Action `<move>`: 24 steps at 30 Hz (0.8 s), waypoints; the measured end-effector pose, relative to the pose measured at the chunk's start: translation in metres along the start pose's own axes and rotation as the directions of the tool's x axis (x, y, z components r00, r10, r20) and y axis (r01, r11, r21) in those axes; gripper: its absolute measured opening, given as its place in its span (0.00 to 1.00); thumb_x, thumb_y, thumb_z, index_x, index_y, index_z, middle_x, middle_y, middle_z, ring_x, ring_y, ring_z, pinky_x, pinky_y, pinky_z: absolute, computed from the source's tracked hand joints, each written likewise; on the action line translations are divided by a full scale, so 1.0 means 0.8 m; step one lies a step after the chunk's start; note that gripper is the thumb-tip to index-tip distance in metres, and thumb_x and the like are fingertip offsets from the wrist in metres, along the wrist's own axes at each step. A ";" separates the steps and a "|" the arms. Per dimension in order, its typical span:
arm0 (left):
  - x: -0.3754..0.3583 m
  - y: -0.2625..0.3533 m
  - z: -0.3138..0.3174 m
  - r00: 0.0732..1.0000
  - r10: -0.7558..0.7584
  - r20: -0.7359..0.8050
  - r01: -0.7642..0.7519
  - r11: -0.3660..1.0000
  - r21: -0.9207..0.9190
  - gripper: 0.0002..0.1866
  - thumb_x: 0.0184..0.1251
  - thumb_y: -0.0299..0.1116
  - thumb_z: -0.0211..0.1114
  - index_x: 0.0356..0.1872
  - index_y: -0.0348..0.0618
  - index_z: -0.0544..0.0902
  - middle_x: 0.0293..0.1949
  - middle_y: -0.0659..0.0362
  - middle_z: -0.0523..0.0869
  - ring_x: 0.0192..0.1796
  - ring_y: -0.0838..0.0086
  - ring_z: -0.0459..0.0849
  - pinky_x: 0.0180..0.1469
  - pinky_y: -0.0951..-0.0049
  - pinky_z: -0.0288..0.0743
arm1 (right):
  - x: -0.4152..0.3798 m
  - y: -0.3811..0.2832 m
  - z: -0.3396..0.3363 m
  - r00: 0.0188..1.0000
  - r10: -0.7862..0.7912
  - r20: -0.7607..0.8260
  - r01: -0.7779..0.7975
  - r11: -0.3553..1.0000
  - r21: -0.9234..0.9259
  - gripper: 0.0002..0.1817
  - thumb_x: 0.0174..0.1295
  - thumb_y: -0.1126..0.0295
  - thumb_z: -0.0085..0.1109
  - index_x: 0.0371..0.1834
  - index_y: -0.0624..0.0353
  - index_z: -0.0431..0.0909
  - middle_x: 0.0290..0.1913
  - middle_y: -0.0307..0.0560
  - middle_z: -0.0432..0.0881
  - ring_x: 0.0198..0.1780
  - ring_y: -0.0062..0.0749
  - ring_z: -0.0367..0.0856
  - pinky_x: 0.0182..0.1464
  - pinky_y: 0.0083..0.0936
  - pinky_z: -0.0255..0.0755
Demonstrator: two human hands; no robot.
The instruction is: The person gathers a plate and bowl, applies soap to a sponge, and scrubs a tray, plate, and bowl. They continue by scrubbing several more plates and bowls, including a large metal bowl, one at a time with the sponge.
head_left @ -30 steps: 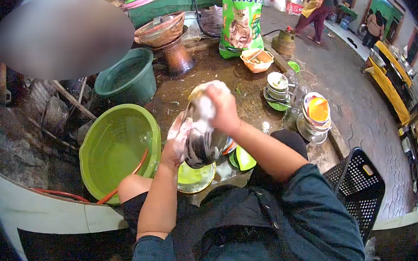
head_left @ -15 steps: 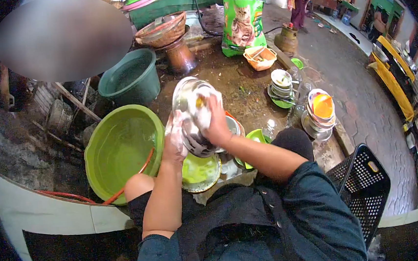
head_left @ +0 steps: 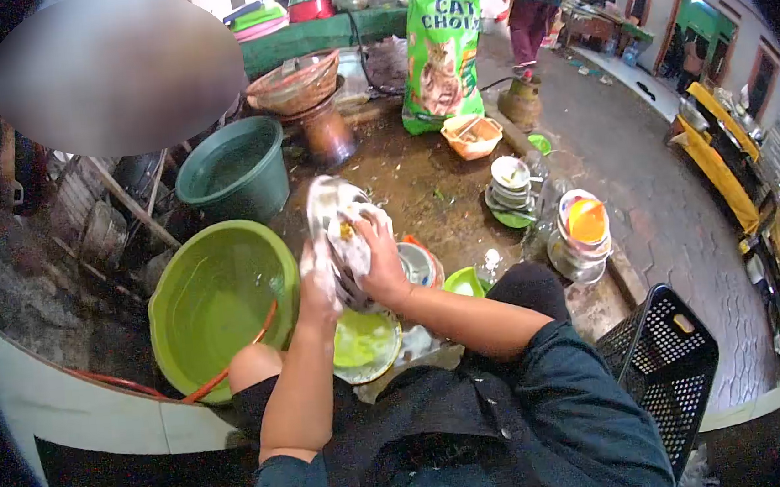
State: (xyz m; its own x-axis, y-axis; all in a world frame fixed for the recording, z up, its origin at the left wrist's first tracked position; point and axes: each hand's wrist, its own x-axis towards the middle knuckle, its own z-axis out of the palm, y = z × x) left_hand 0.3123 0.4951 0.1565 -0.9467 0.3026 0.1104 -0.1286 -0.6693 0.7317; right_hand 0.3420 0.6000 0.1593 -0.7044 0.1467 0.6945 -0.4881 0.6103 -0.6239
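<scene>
A shiny metal bowl (head_left: 324, 203) covered in white suds is held up and tilted in front of me. My left hand (head_left: 319, 281), foamy, grips its near left edge. Pressed against the soapy metal is my right hand (head_left: 380, 258), its fingers curled over a sponge (head_left: 347, 231) of which a bit of yellow shows. Below the hands lies a round, pale-rimmed dish (head_left: 387, 359) with a yellow-green, sudsy middle. More dishes (head_left: 419, 264) sit just right of my right hand, partly hidden by it.
Left stand a lime-green tub (head_left: 165, 339) with an orange hose (head_left: 222, 374) and a dark green bucket (head_left: 266, 184). Stacked bowls (head_left: 512, 188) and plates (head_left: 583, 251) are on the right. A black crate (head_left: 674, 358) stands nearby. Behind are a cat food bag (head_left: 442, 65) and a person (head_left: 537, 12).
The metal bowl has turned more edge-on, with both hands still on it. My right hand has shifted over the bowl. The view has tilted slightly upward, and more of the person behind shows.
</scene>
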 end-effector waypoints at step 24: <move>0.014 0.011 0.000 0.972 0.176 -0.159 -0.203 0.963 -0.177 0.18 0.68 0.45 0.51 0.53 0.48 0.69 0.44 0.61 0.77 0.44 0.73 0.77 0.47 0.69 0.73 | -0.047 0.038 0.033 0.829 0.559 -0.025 -0.475 0.727 0.496 0.17 0.54 0.71 0.51 0.47 0.65 0.65 0.45 0.56 0.70 0.49 0.42 0.68 0.52 0.31 0.62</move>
State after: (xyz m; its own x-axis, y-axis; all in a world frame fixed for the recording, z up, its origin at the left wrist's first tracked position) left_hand 0.3004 0.4927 0.1639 -0.9893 0.0687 0.1288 0.0159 -0.8264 0.5629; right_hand 0.3405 0.5924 0.1049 -0.8437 0.4821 0.2360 -0.2756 -0.0118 -0.9612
